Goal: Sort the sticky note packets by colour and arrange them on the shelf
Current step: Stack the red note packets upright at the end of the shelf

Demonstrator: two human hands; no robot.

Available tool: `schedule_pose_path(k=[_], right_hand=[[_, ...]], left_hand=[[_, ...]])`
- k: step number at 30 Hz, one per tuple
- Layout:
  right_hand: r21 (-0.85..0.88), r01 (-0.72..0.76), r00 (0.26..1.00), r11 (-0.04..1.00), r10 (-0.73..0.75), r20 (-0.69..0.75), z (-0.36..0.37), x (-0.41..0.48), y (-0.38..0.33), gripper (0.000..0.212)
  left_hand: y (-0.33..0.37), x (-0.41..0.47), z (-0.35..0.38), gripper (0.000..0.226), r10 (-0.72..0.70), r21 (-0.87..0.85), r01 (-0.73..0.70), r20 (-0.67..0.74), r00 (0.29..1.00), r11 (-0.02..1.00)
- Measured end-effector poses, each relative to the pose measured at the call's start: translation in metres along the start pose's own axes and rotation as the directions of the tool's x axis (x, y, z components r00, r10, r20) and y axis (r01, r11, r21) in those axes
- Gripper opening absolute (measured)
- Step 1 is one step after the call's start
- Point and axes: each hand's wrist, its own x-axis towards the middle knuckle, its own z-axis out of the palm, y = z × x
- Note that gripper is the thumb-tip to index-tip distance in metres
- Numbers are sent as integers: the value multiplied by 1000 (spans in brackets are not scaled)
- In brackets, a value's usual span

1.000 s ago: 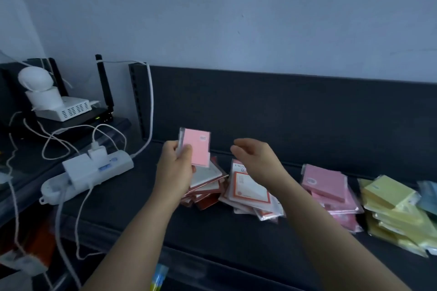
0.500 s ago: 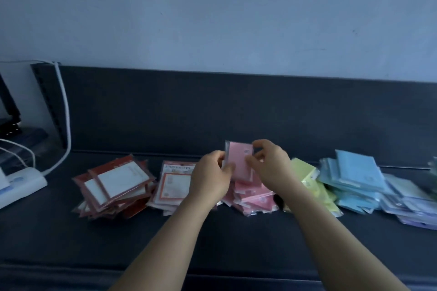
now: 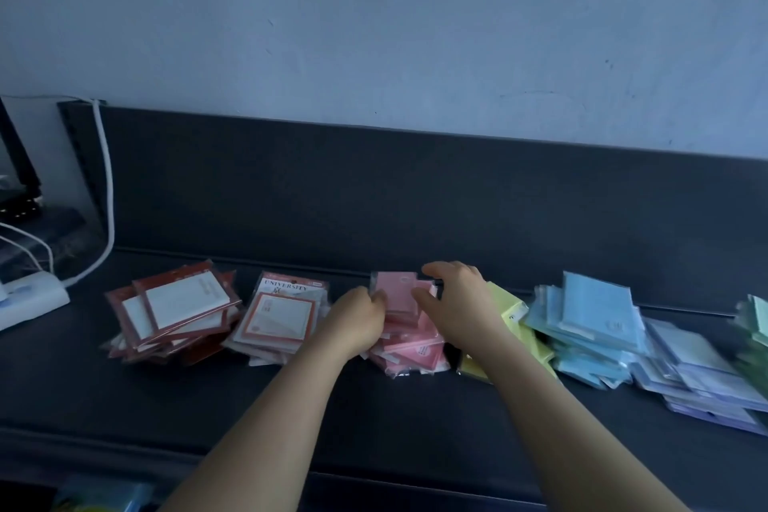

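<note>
While left hand (image 3: 356, 320) and right hand (image 3: 459, 306) pinch the pink packet (image 3: 398, 292) by opposite edges, open shelf (image 3: 395, 428) lies nearer.

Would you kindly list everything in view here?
Red-bordered packets: one pile, red-white, far left.
Orange-bordered packets: one pile, orange-white, next right.
Pink pile: one, pink, centre.
Top pink packet: one, pink, atop it.
Yellow pile: one, yellow, right of pink.
Blue pile: one, blue, further right.
Lilac pile: one, lilac, beyond blue.
Green pile: one, green, right edge.
Power strip: one, white, left edge.
Cable: one, white, left corner.
Shelf: one, dark grey, underneath.
Left hand: pinches packet's left edge.
Right hand: holds its right edge.
</note>
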Motion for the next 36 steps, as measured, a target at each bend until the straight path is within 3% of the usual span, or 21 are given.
schedule_pose_path(k=[7, 10, 13, 20, 23, 25, 27, 30, 36], right_hand=[[94, 59, 998, 994, -56, -40, -10, -4, 4, 41], [56, 97, 994, 994, -94, -62, -16, -4, 2, 42], [-15, 127, 990, 992, -128, -58, -16, -3, -8, 43], [-111, 206, 976, 972, -213, -54, 11, 7, -61, 44], [-115, 237, 971, 965, -238, 5, 31, 7, -92, 52], [-81, 255, 964, 964, -246, 98, 47, 4, -111, 65], [-56, 258, 948, 965, -241, 206, 67, 0, -128, 77], [-131, 214, 932, 968, -163, 323, 100, -5, -142, 99], [-178, 57, 971, 982, -13, 239, 131, 4, -142, 99]], left_hand=[[5, -3, 4, 39, -6, -83, 8, 27, 1000, 997], [7, -11, -8, 42, 87, -20, -90, -113, 990, 996], [5, -21, -33, 26, 239, 47, -236, -278, 930, 971], [-45, -27, -96, 43, 321, 224, -255, -343, 883, 941], [-80, -31, -129, 52, 353, 358, -238, -305, 884, 903], [-106, -32, -148, 72, 358, 507, -207, -221, 907, 837], [-133, -30, -163, 97, 291, 618, -154, -127, 948, 771], [-165, -23, -173, 111, 198, 659, -132, -26, 980, 740], [-184, -9, -180, 108, 270, 641, -240, 53, 961, 729]])
